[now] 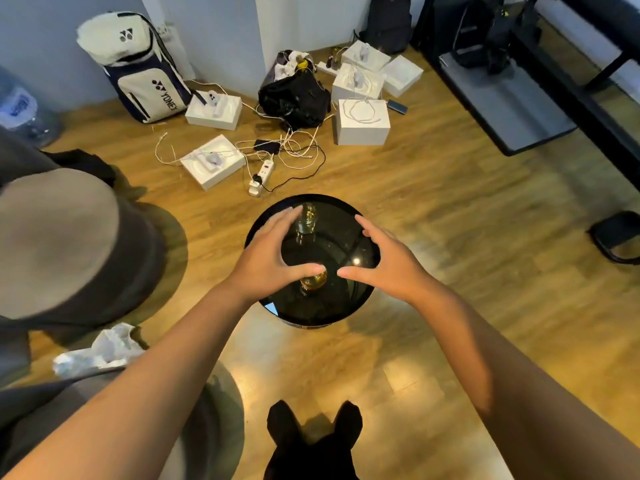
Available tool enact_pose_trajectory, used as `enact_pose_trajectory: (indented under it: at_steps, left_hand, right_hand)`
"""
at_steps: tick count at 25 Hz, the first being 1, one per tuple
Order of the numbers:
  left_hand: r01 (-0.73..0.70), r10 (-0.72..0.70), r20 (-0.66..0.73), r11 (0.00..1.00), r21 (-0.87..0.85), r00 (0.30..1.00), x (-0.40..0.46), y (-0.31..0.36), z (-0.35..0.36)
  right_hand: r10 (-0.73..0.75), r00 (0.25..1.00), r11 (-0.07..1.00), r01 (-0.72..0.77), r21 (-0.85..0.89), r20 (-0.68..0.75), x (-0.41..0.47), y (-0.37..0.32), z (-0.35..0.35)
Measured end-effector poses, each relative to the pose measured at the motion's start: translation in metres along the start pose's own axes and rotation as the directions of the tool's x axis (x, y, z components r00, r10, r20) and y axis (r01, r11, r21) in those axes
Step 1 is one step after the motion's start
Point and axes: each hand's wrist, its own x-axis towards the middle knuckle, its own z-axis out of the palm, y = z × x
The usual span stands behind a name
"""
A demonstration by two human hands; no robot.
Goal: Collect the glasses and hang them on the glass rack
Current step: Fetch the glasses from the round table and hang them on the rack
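A small round black glass-topped table [346, 299] stands on the wooden floor in front of me. Two clear glasses stand on it: one at the far side [307, 218], partly behind my left fingers, and one nearer me [313, 282], just under my left thumb. My left hand [270, 254] hovers over the left half of the table with fingers spread and curved. My right hand [384, 261] hovers over the right half, fingers apart, holding nothing. No glass rack is in view.
Round grey stools [69, 244] stand to my left, with crumpled paper [100, 351] beside them. White boxes [362, 123], cables, a power strip [261, 176], a black bag [294, 98] and a sports backpack [142, 67] lie beyond the table. A dark shelf unit [540, 81] is at the right.
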Motion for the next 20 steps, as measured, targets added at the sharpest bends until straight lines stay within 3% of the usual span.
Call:
enact_pose_trajectory:
  at_steps: [4, 13, 20]
  left_hand:
    - [0.088, -0.089, 0.001, 0.988, -0.126, 0.996, 0.007, -0.050, 0.051]
    - [0.170, -0.170, -0.008, 0.985, -0.027, 0.985, 0.040, -0.173, 0.145]
    - [0.206, -0.206, -0.006, 0.978, 0.007, 0.979, 0.063, -0.230, 0.201]
  right_hand:
    - [0.034, 0.999, 0.999, -0.034, -0.009, 0.019, 0.028, 0.046, 0.028]
    - [0.048, 0.996, 0.999, -0.047, -0.024, 0.079, 0.087, 0.145, 0.096]
    - [0.099, 0.991, 0.995, -0.097, -0.019, 0.086, 0.121, 0.198, 0.133]
